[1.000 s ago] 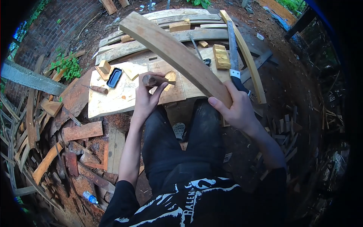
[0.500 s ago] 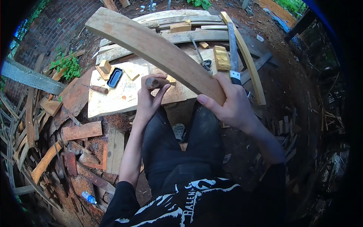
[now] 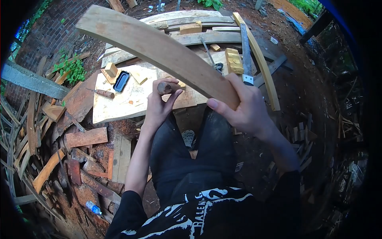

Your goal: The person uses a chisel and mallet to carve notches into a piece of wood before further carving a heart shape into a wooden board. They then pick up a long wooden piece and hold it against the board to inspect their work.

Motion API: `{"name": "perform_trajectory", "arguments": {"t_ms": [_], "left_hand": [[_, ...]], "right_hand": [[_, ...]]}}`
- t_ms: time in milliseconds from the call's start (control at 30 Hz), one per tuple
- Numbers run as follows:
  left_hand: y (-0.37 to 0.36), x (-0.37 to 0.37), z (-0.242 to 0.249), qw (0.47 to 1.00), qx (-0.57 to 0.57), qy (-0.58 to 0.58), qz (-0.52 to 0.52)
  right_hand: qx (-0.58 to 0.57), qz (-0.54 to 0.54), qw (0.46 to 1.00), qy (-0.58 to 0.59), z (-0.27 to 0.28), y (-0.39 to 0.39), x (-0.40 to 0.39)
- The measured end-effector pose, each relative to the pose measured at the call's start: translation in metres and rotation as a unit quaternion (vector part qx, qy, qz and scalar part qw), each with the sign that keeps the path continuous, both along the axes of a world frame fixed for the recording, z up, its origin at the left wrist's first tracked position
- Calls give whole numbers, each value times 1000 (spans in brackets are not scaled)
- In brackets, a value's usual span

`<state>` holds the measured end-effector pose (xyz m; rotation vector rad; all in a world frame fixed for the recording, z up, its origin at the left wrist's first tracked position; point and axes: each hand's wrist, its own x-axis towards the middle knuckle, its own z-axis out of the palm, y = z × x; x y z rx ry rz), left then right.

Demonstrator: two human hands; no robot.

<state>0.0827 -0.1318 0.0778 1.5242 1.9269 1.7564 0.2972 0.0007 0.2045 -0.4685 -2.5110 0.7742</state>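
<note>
My right hand (image 3: 250, 105) is closed around the near end of a long wooden board (image 3: 159, 47), which slants up and away to the left above the bench. Lower and to the left, my left hand (image 3: 160, 104) grips a wooden-handled chisel (image 3: 166, 87) with the round butt of its handle facing me. The chisel's blade end is mostly hidden by the fingers and the board. Under both hands lies a pale wooden work board (image 3: 119, 107). On it are a dark open case (image 3: 121, 81), a small wood block (image 3: 111, 70) and another wooden-handled tool (image 3: 104, 93).
A handsaw (image 3: 246, 51) lies at the right of the bench beside a long wood strip (image 3: 260, 59) and a yellowish block (image 3: 234, 61). Stacked planks (image 3: 199, 38) sit behind. Scrap wood (image 3: 86, 137) and a plastic bottle (image 3: 93, 207) cover the ground at left.
The raised board has shifted left, its far end slightly higher and further left. My right hand has turned slightly with it. My left hand has barely moved, still holding the chisel.
</note>
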Motion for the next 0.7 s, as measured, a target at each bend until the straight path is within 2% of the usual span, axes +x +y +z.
{"name": "perform_trajectory", "arguments": {"t_ms": [133,200,233,267,300,333,400,433,500,533,600,700], "left_hand": [[3,-5,2,999,-29,6,-11],[4,-13,-6,994,-63,94,-5],[7,-18,-11,986,-19,166,-8],[7,-17,-9,986,-18,166,-9],[7,-16,-9,993,-57,102,-6],[8,-14,-8,995,-95,39,-3],[8,-9,0,996,-84,13,2],[7,-7,1,997,-76,-13,6],[6,-8,0,997,-80,-13,5],[7,-11,1,997,-82,-11,2],[11,-15,2,998,-50,18,-21],[16,-16,-3,997,-8,51,-51]], "right_hand": [[41,29,996,71,-3,3,3],[64,45,993,93,-7,5,5],[116,34,993,-3,-8,6,7],[166,22,981,-99,-9,6,9],[188,12,970,-156,-10,7,9],[189,10,969,-157,-12,6,11],[158,3,984,-81,-17,6,13],[157,6,984,-82,-22,7,14],[94,6,995,12,-30,7,16],[94,6,995,13,-30,5,17],[101,-4,985,-138,-22,1,20],[104,10,984,-145,-18,4,23]]}}
